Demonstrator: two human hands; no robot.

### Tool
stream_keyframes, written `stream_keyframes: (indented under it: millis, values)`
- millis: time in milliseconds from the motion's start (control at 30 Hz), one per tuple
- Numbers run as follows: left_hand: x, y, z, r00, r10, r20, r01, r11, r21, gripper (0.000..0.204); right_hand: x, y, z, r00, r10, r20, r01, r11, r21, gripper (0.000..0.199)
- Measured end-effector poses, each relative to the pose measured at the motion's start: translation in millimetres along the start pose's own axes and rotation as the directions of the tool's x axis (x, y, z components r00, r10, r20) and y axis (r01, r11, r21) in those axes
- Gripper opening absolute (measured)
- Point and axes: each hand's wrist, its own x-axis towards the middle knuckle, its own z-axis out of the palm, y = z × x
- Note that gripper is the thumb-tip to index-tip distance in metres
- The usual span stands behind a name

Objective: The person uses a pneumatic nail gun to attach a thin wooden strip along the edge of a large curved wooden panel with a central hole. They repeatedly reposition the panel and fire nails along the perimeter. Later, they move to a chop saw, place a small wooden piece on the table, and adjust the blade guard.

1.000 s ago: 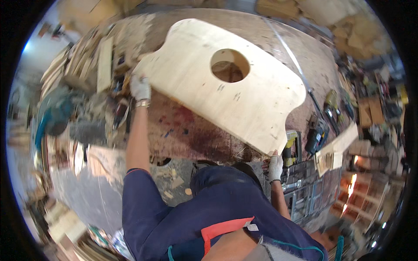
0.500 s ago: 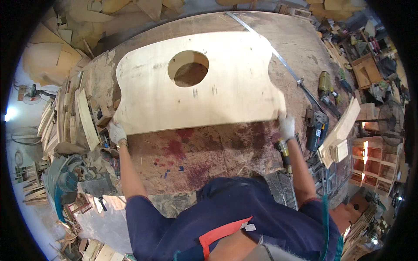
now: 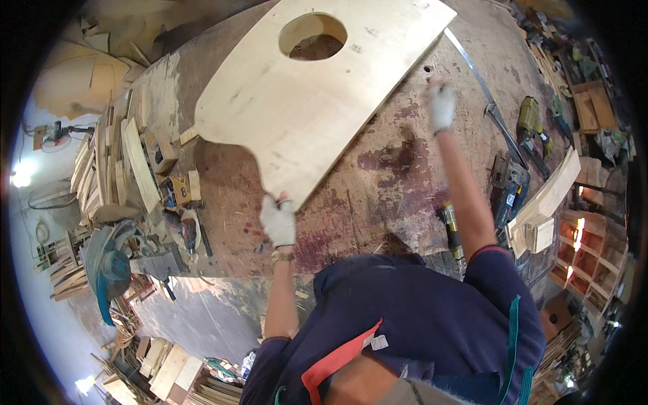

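Note:
A pale plywood panel [image 3: 270, 101] with curved cut-outs along its ends and an oval hole lies at a slant over the worn wooden worktable [image 3: 398, 165]. Its near corner is gripped by my left hand [image 3: 278, 219], in a white glove, thumb on top. My right hand [image 3: 442, 106], also gloved, is apart from the panel, to the right of its long straight edge. Nothing shows in that hand; its fingers look loosely bent and slightly blurred. A metal ruler-like bar [image 3: 470, 61] lies just beyond it.
Power tools [image 3: 509, 189] and an angled piece of wood [image 3: 543, 199] lie at the right. A yellow-and-black tool [image 3: 451, 229] sits by my right forearm. At the left are a drill [image 3: 185, 228], stacked wood strips [image 3: 101, 169] and a teal saw [image 3: 108, 273].
The panel has turned, its left end swinging nearer and its right end farther away. My left hand moved right with its corner; my right hand let go and moved farther from me.

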Motion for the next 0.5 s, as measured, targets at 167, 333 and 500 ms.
stream_keyframes:
  millis: [167, 333, 500]
  values:
    - [-14, 39, 42, 0.918, 0.087, 0.388, -0.008, 0.98, -0.199, 0.046, -215, 5, 54, 0.905, 0.162, 0.393, -0.292, 0.908, 0.3, 0.052]
    - [24, 34, 51, 0.946, 0.19, 0.264, -0.136, 0.968, -0.209, 0.04, -277, -24, 54, 0.869, 0.264, 0.419, -0.305, 0.952, 0.032, 0.057]
    - [31, -13, 78, 0.871, 0.353, 0.341, -0.088, 0.796, -0.599, 0.043, -293, -51, 34, 0.783, 0.313, 0.538, -0.34, 0.939, -0.052, 0.053]
